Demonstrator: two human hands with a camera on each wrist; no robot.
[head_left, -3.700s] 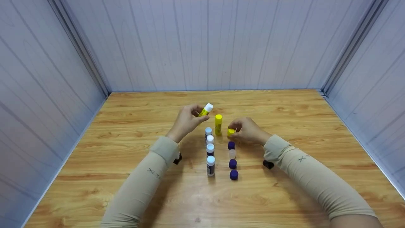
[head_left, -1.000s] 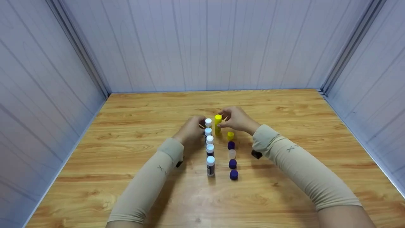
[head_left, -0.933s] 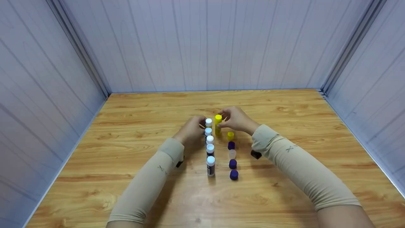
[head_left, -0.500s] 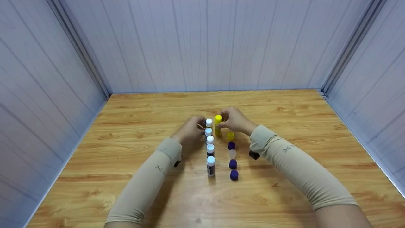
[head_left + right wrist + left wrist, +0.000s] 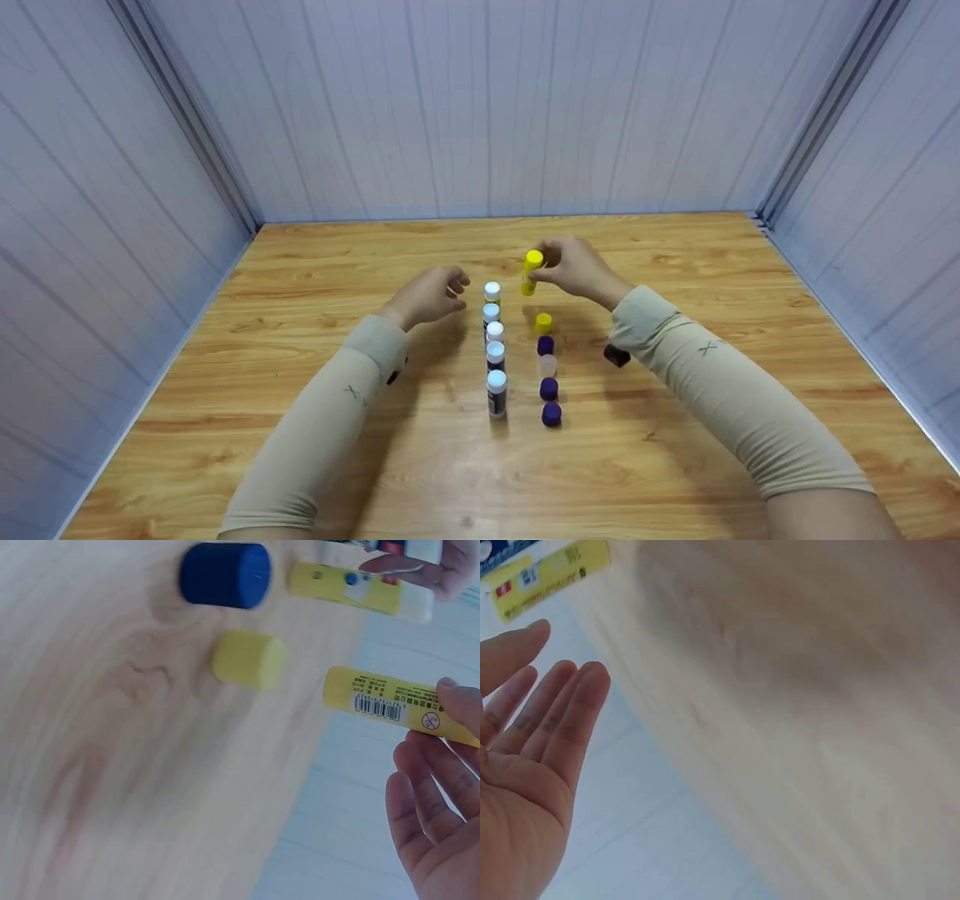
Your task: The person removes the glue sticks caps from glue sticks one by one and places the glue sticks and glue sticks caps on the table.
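My right hand pinches a capped yellow glue stick between thumb and fingers and holds it above the table, tilted slightly. In the right wrist view a barcode shows on that glue stick. My left hand holds nothing, its fingers loosely bent, just left of the row of uncapped sticks. Nearest to it stands a yellow glue stick with a white top, upright at the row's far end. The left wrist view shows the left palm with thumb and fingers apart.
Several white-topped, dark-labelled glue sticks continue the row toward the front. To their right, a parallel line holds a yellow cap, dark purple caps and a translucent cap. Panelled walls enclose the wooden table.
My left hand set the uncapped yellow stick at the row's far end, then released it and drew left. My right hand left the yellow cap on the table, gripped the capped yellow stick and lifted it.
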